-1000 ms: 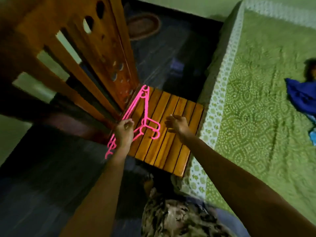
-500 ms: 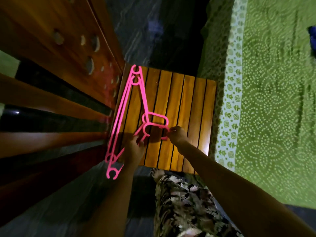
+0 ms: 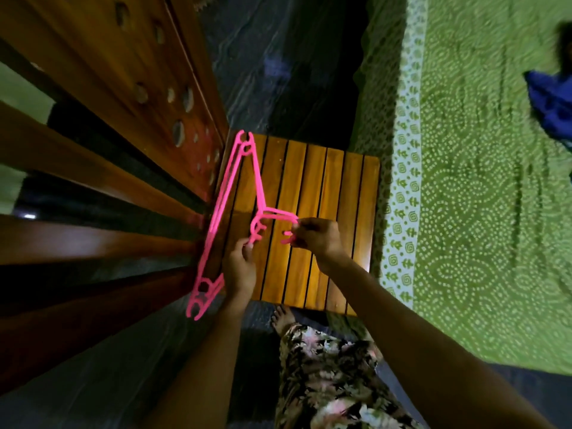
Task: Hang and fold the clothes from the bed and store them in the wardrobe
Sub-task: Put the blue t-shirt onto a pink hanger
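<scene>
A bunch of thin pink plastic hangers (image 3: 213, 224) hangs in the air between both hands, over a slatted wooden worktop (image 3: 337, 212). The left hand (image 3: 240, 267) pinches the bunch with its fingers (image 3: 246, 246) just under the neck. The right hand (image 3: 315, 239) has its fingers (image 3: 299, 234) curled round the hooks. The long bars run up and away from the left fingers, and one end of the bunch drops below that wrist.

There look to be at least two hangers nested together, though the exact count is hard to tell. I would judge them very light and fairly stiff, with some spring in the thin arms. The plastic is smooth, so it can slip in a loose pinch. The notched ends and hooks are likely to snag on each other when one hanger is pulled free. The neck is probably the best hold, with one hook drawn off by the right fingers while the left fingers steady the rest. Twisting hard at the thin arms might snap them.

A blue cloth (image 3: 551, 106) lies on the green bed (image 3: 479, 212), well off to the right of the right fingers. It looks soft and limp.
</scene>
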Motion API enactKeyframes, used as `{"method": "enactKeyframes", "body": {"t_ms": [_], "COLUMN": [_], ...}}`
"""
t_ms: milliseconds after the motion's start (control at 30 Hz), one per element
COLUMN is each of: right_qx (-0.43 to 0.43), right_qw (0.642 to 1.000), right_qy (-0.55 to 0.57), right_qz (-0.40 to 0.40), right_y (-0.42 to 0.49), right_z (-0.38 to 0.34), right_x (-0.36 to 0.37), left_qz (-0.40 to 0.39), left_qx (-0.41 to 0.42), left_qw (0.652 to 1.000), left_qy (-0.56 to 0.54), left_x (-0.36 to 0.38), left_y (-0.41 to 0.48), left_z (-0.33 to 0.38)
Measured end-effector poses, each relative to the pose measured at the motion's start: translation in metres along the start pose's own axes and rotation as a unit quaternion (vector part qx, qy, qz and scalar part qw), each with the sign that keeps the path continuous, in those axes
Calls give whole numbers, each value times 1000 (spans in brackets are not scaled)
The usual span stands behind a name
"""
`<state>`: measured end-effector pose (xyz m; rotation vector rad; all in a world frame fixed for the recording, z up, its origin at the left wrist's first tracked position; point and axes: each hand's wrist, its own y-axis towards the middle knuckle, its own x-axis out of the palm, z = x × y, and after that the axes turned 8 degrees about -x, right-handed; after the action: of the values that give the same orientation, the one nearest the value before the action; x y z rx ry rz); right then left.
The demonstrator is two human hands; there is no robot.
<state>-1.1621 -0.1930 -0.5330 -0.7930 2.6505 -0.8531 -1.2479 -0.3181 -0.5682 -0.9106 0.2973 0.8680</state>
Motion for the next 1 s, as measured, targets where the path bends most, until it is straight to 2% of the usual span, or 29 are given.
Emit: {"method": "enactKeyframes", "body": {"t_ms": [167,233,300,400,567,667,867,1000], "right_qx": [-123,-173,-234,-335,-472,-501,-485,-475], "right_qw": [992,985,968,911,775,726,710,702], "right_qy": [38,5,-79,-205,-341,-388,-397,-396], "right_qz": [-13,7,50,122,247,266,322,353], "right_y": [-32,-43,-49,-66,-109,-146,-258,-301], "right_z": [-48,-67,-83,-106,-134,-144,-133,-122], "right_x": [-22,-37,-58,-111,-225,-300,-461,-540], "left_qz": [47,62,54,32,-57,-76,-116,-138], "left_qx": [77,126,160,257,363,409,469,493], "left_qw": [994,987,981,961,924,903,869,851], "left_qy": [-60,-78,-100,-102,-102,-103,-109,-115], "left_x": [-19,-23,-24,-15,29,63,159,214], "left_y": [-27,-42,-61,-99,-188,-247,-382,-455], "left_z": [55,84,115,161,229,265,311,325]}}
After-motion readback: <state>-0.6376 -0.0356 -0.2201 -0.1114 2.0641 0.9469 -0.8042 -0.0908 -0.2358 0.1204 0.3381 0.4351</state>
